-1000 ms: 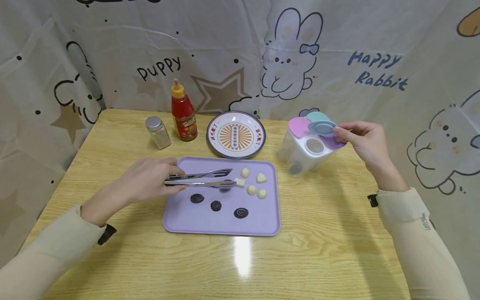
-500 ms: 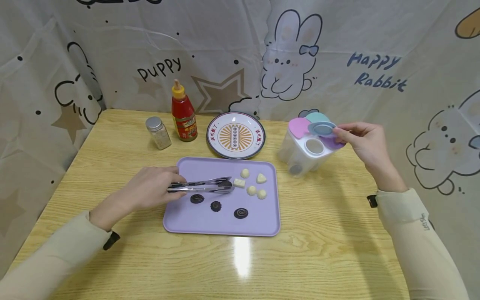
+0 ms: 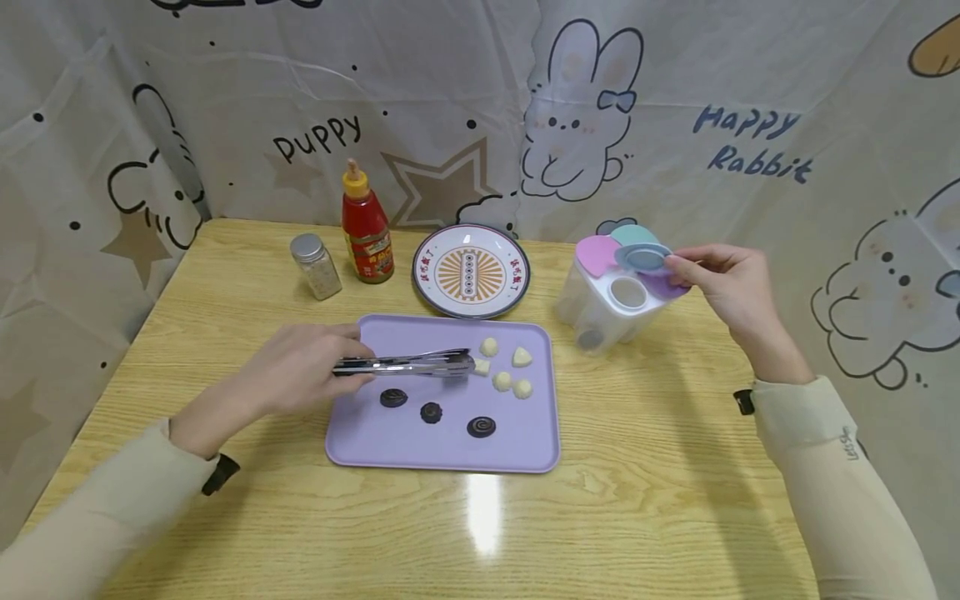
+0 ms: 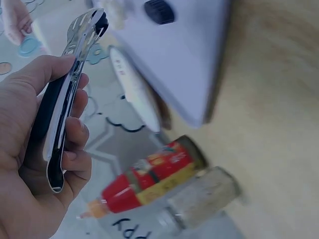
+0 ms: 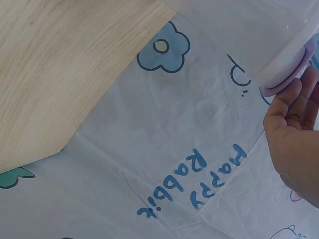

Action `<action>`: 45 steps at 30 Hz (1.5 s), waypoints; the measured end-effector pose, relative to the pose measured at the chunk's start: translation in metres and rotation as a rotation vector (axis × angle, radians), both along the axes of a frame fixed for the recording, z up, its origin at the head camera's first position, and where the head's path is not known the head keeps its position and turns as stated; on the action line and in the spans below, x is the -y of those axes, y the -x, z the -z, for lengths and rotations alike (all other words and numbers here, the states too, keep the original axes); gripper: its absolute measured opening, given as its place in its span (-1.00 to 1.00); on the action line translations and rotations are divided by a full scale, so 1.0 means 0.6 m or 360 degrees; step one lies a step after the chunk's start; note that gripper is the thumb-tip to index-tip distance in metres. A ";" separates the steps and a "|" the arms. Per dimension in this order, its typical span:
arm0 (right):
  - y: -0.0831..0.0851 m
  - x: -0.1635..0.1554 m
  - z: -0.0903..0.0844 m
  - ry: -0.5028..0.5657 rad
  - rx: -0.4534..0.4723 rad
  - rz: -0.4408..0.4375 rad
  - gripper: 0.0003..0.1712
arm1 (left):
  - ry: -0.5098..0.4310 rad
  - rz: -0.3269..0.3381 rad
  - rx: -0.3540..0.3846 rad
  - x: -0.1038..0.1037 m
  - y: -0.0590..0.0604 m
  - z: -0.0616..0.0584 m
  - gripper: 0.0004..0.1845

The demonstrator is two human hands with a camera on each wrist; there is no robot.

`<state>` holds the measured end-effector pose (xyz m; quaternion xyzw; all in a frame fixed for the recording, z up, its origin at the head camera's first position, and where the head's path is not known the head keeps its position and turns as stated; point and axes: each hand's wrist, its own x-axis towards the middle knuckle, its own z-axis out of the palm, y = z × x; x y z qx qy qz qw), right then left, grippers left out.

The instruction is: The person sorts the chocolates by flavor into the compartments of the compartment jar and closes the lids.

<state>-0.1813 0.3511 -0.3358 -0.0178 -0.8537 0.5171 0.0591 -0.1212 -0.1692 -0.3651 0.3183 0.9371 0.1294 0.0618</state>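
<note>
The left hand (image 3: 303,367) is squeezing the silver metal tongs (image 3: 397,365) with dark handle grips, its thumb and fingers curling round them. Half a second ago, their arms were standing slightly apart around a dark, rounded, chocolate-like piece (image 4: 101,21); now the arms are lying nearly together, and the piece is sitting between the tips. It is over the right half of the lilac rectangular tray (image 3: 405,447), just beside a white rectangular bar (image 3: 483,367), partly hidden behind the tips; whether it is already leaving the tray I cannot tell.

For the work in hand, this closing probably means that the tongs are securing the piece.

The right hand (image 3: 723,279) is showing no clear change: thumb and fingers are pinching a grey-blue rounded lid (image 3: 645,257), keeping it raised off the round opening (image 3: 628,292) of a white translucent plastic container (image 3: 577,300). The container is standing on the pale wooden surface (image 3: 285,525), beyond the tray's far right corner, so one compartment seems to be staying accessible.
</note>
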 end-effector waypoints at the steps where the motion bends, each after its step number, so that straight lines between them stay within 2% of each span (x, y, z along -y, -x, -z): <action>1: 0.000 0.000 0.000 0.0002 0.0001 0.0000 -0.88 | -0.0004 0.0010 -0.0016 -0.004 0.003 -0.006 -0.79; 8: -0.002 -0.009 0.002 -0.0005 0.0030 0.0013 -0.87 | 0.0000 0.0107 -0.0109 -0.058 0.035 -0.048 -0.77; 16: -0.003 -0.011 0.001 -0.0030 0.0035 0.0019 -0.86 | 0.0011 0.0236 -0.0193 -0.135 0.074 -0.082 -0.70; 21: -0.003 -0.010 0.001 -0.0030 0.0031 0.0010 -0.86 | 0.0006 0.0279 -0.0245 -0.178 0.097 -0.110 -0.69; 29: -0.002 -0.008 -0.001 -0.0060 0.0034 0.0023 -0.88 | 0.0081 0.0297 -0.0219 -0.247 0.128 -0.152 -0.65; 33: -0.001 -0.006 -0.002 -0.0072 0.0034 0.0019 -0.85 | 0.0133 0.0324 -0.0194 -0.275 0.140 -0.161 -0.67; 37: 0.000 -0.004 -0.002 -0.0060 0.0019 0.0011 -0.83 | 0.0152 0.0350 -0.0187 -0.295 0.151 -0.160 -0.67; 45: 0.001 -0.004 -0.001 -0.0064 0.0009 0.0005 -0.85 | 0.0157 0.0342 -0.0182 -0.312 0.163 -0.154 -0.64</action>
